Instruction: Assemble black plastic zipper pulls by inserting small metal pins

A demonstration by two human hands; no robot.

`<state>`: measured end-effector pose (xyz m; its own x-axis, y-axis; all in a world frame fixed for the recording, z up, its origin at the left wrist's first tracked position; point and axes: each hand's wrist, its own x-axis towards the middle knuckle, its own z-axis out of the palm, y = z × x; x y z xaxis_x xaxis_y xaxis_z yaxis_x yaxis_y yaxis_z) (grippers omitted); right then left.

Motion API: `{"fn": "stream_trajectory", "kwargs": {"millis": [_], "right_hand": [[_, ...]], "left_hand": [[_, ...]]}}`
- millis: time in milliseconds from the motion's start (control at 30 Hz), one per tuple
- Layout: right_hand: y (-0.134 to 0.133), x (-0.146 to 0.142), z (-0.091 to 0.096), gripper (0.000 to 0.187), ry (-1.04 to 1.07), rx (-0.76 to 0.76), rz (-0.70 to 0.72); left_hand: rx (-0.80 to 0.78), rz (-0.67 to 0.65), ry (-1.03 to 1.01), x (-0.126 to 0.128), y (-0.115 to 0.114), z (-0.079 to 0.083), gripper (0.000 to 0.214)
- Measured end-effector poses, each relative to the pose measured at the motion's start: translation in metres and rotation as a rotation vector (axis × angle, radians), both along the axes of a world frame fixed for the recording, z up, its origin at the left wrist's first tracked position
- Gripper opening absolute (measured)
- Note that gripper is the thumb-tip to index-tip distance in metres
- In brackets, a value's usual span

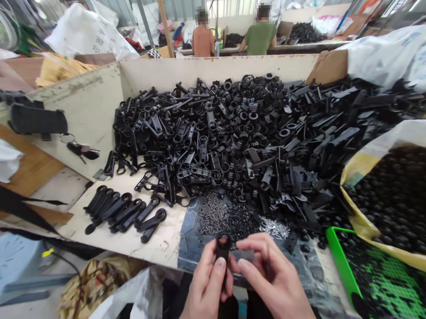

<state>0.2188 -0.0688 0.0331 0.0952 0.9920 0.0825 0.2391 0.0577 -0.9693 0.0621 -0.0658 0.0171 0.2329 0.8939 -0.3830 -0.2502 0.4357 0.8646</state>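
Observation:
My left hand (209,280) is closed around a black plastic handle-shaped part (223,248), with its ring end pointing up and away from me. My right hand (266,271) is just to the right of that part, thumb and forefinger apart, with nothing visible between them. One of its curled fingers comes close to the part; whether it touches is unclear. Beyond the hands, on a dark cloth (192,242), lie small grey pieces (211,212), small black pieces (241,218) and silver screw-like pins (275,228).
A large heap of black plastic parts (204,140) fills the bench. Several finished-looking handles (125,210) lie in a row at left. At right are a sack of black balls (403,201) and a green tray (339,253). Keys (82,150) hang at left. Two people sit behind.

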Motion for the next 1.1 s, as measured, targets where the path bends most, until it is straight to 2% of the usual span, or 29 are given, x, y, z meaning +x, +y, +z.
{"fn": "stream_trajectory", "kwargs": {"millis": [67,167,267,367,467,567,633,700,800,867,1000,1100], "right_hand": [[0.006,-0.003,0.005,0.015,0.132,-0.155,0.041],[0.01,-0.011,0.005,0.026,0.473,-0.346,0.249],[0.011,-0.019,0.0,0.033,0.681,-0.396,0.288],[0.012,-0.027,-0.005,0.033,0.56,-0.311,0.17],[0.016,-0.035,-0.004,0.031,0.418,-0.203,0.072],[0.02,-0.037,0.001,0.023,0.379,-0.11,0.077],[0.022,-0.034,0.005,0.019,0.355,-0.077,0.102],[0.025,-0.03,0.007,0.019,0.338,-0.076,0.106],[0.026,-0.027,0.007,0.022,0.36,-0.098,0.09],[0.027,-0.028,0.003,0.024,0.415,-0.139,0.098],[0.026,-0.039,-0.009,0.028,0.499,-0.22,0.071],[0.027,-0.048,-0.019,0.035,0.519,-0.231,0.019]], "left_hand": [[0.096,-0.036,0.125,-0.004,-0.001,0.006,0.052],[0.181,-0.026,0.198,-0.012,-0.002,0.018,0.055],[0.211,-0.082,0.224,-0.021,-0.004,0.025,0.059],[0.296,-0.201,0.329,-0.028,-0.004,0.019,0.06],[0.373,-0.207,0.377,-0.034,-0.001,0.008,0.062],[0.392,-0.167,0.378,-0.039,0.007,0.006,0.058],[0.482,-0.173,0.489,-0.042,0.012,0.013,0.044],[0.642,-0.166,0.647,-0.044,0.017,0.021,0.024],[0.805,-0.213,0.68,-0.046,0.018,0.027,0.023],[0.829,-0.225,0.646,-0.045,0.015,0.024,0.027],[0.873,-0.044,0.695,-0.036,0.01,0.013,0.026],[0.793,-0.015,0.686,-0.031,0.011,0.011,0.023]]}}
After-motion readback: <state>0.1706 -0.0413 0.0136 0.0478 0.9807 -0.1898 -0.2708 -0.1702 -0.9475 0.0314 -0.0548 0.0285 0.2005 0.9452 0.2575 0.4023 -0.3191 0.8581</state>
